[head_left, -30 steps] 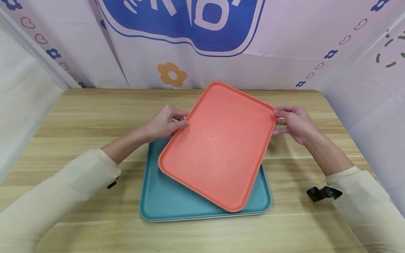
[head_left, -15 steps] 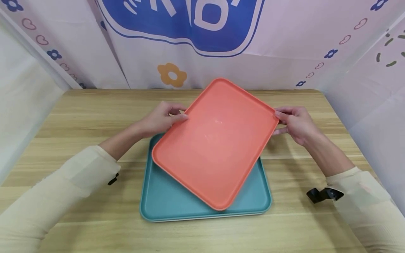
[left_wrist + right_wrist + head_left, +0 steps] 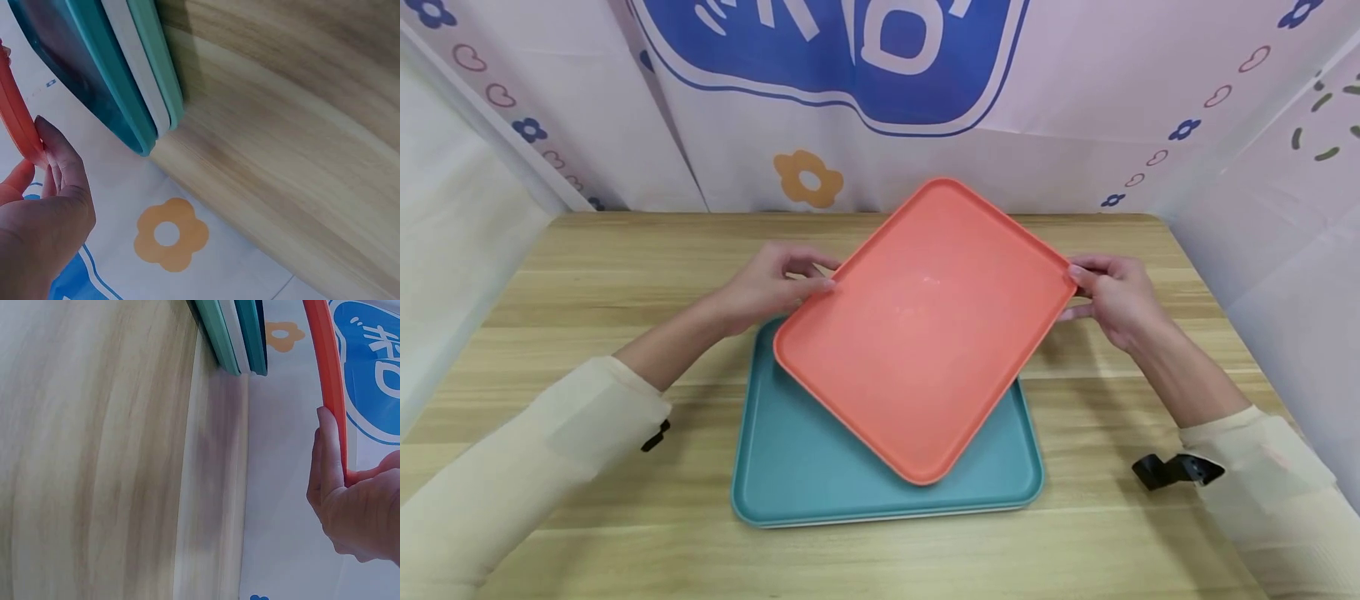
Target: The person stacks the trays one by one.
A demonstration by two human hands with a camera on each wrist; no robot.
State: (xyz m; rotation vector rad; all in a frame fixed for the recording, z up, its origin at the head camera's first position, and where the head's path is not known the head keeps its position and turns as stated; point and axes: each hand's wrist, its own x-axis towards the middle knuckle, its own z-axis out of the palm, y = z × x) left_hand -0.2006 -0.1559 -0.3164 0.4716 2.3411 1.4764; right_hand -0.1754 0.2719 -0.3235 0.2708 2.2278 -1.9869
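A coral-red rectangular tray (image 3: 925, 333) is held slantwise above a stack of trays, its top corner overlapping the back wall in the head view. My left hand (image 3: 771, 290) pinches its upper left edge, thumb on top. At the right corner, my right hand (image 3: 1120, 302) grips the rim between thumb and fingers. Beneath lies a teal tray (image 3: 850, 467), partly hidden by the red one. The left wrist view shows a white tray (image 3: 139, 62) and a light green tray (image 3: 156, 69) stacked under the teal one. A gap separates the red tray from the stack in both wrist views.
The stack rests on a wooden table (image 3: 625, 517). Behind stands a white cloth wall (image 3: 1075, 150) printed with a blue sign and an orange flower (image 3: 808, 178). Pale cloth walls also border the left and right sides. Each sleeve carries a black clip-like piece (image 3: 1176, 472).
The red tray has turned clockwise in the head view and moved slightly farther back. My left hand has shifted left; my right hand has moved slightly right. The teal tray has stayed in place.
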